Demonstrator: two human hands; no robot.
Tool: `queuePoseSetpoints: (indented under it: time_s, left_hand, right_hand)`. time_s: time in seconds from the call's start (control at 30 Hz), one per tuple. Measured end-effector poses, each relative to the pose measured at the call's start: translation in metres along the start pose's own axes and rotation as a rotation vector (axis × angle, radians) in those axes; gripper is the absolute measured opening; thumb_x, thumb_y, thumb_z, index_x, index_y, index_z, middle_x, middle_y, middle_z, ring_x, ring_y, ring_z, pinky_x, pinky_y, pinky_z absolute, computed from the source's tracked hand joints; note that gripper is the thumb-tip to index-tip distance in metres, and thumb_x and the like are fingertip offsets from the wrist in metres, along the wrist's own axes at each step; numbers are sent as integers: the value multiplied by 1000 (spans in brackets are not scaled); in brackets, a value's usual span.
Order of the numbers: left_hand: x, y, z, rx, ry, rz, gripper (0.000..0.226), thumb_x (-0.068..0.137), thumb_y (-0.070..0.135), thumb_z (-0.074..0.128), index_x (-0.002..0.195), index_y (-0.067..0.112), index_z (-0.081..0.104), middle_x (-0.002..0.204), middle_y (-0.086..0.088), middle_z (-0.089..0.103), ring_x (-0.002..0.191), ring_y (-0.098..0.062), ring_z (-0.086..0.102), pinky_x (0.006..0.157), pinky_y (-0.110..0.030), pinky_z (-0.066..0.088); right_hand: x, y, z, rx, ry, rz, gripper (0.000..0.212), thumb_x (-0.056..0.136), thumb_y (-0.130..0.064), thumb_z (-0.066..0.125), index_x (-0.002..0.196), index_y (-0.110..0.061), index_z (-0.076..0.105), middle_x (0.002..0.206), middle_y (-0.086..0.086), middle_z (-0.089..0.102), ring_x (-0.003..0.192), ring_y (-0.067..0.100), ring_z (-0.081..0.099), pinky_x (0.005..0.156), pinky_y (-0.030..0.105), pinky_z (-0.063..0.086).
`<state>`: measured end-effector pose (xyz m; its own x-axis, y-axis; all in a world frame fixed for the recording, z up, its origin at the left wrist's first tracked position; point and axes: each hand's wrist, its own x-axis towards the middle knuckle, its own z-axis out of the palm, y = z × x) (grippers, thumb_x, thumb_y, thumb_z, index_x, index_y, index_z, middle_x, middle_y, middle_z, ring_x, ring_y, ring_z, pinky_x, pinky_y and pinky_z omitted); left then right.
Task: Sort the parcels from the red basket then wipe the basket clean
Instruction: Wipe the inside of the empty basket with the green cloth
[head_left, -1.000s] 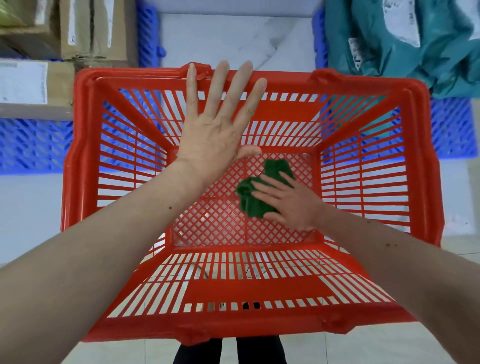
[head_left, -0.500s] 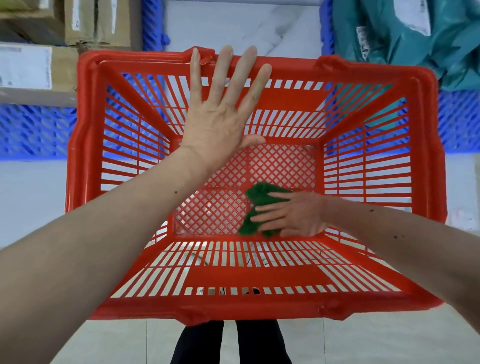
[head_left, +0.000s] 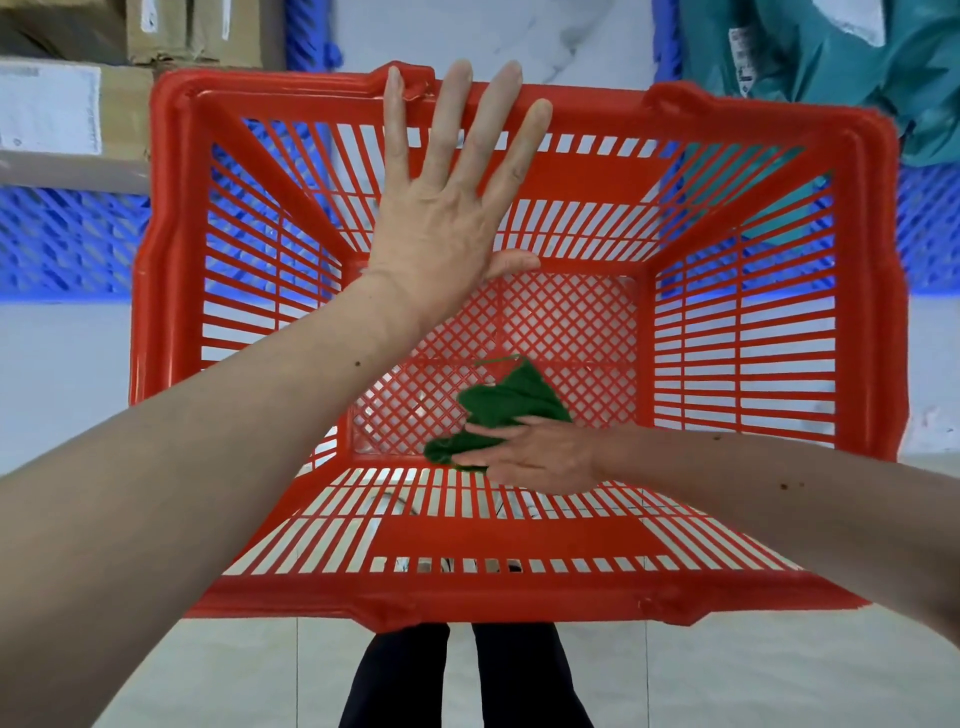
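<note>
1. Head view: we look straight down into the red basket (head_left: 862, 291). It holds no parcels, so sorting looks done and we judge the wiping to be under way.
2. Our left hand (head_left: 441, 208) has its fingers straight and spread, and it lies over the far wall with the fingertips at the far rim. Whether the palm presses the slats or hovers above them, we cannot tell.
3. Our right hand (head_left: 535, 457) lies flat, fingers together and nearly straight, pressing the cloth (head_left: 509, 405) onto the mesh floor by the near wall.
4. The cloth is green, bunched and soft. It should fold and drag readily, so we hold it by flat pressure, not by a pinch. A loose thread at its far edge could catch in the mesh.
5. The basket is light, stiff, slatted plastic and likely to slide when pushed. The thick rim looks the best place to brace it.
6. Boxes (head_left: 72, 114) stand at far left, teal bags (head_left: 831, 62) at far right, both on blue pallets (head_left: 62, 239).
</note>
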<state>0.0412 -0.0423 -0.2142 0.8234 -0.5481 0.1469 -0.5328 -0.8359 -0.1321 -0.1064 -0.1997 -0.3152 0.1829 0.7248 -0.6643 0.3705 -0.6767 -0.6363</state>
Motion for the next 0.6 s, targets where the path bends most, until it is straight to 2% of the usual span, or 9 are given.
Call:
queuePoseSetpoints:
  time_s: [0.13, 0.23, 0.33, 0.4, 0.47, 0.53, 0.6]
  left_hand:
    - [-1, -1, -1, -10, -8, 11, 104, 83, 78, 43, 158, 20, -1, 166, -13, 6, 151, -41, 7, 114, -65, 1]
    - [-1, -1, -1, -20, 1, 6, 104, 84, 78, 41, 158, 20, -2, 166, -13, 5, 151, -40, 6, 114, -65, 0]
    - [-1, -1, 0, -21, -2, -1, 105, 84, 77, 43, 158, 19, -4, 166, -13, 4, 151, -40, 5, 113, -64, -3]
    - [-1, -1, 0, -21, 2, 1, 105, 84, 77, 43, 158, 19, -4, 166, -13, 5, 151, -41, 6, 113, -63, -4]
    - [-1, 0, -2, -24, -1, 8, 105, 84, 77, 44, 158, 19, -3, 166, -13, 5, 151, -41, 6, 113, -64, -2]
    - [-1, 0, -3, -24, -5, 10, 105, 84, 77, 43, 158, 19, -4, 166, -13, 3, 151, -40, 5, 113, -63, -4]
    - [-1, 1, -3, -21, -8, 7, 104, 85, 77, 42, 158, 19, -5, 166, -13, 3, 151, -41, 4, 112, -62, -6]
  right_hand:
    - [-29, 21, -18, -156, -99, 4, 56, 105, -51, 6, 158, -36, 14, 166, -8, 9, 153, 10, 5, 119, 37, -9]
    - [-60, 43, -29, -361, -278, 20, 53, 108, -45, 13, 157, -28, 25, 164, -5, 23, 153, 14, 10, 123, 41, -2]
    - [-69, 42, -40, -584, -448, 41, 45, 108, -37, 28, 151, -26, 37, 160, -3, 32, 151, 23, 21, 121, 51, 21]
    - [-61, 39, -42, -653, -448, 0, 38, 105, -38, 41, 140, -28, 51, 148, -5, 46, 141, 24, 39, 106, 47, 45]
    - [-59, 39, -57, -609, -342, 100, 33, 101, -42, 49, 128, -30, 60, 129, -7, 60, 119, 20, 57, 89, 36, 54]
    - [-62, 49, -72, -559, -209, 170, 36, 99, -50, 44, 125, -32, 61, 117, -7, 66, 99, 14, 63, 85, 31, 55]
    - [-63, 56, -83, -493, 17, 251, 43, 99, -55, 35, 123, -28, 58, 106, -6, 68, 88, 12, 66, 82, 30, 56]
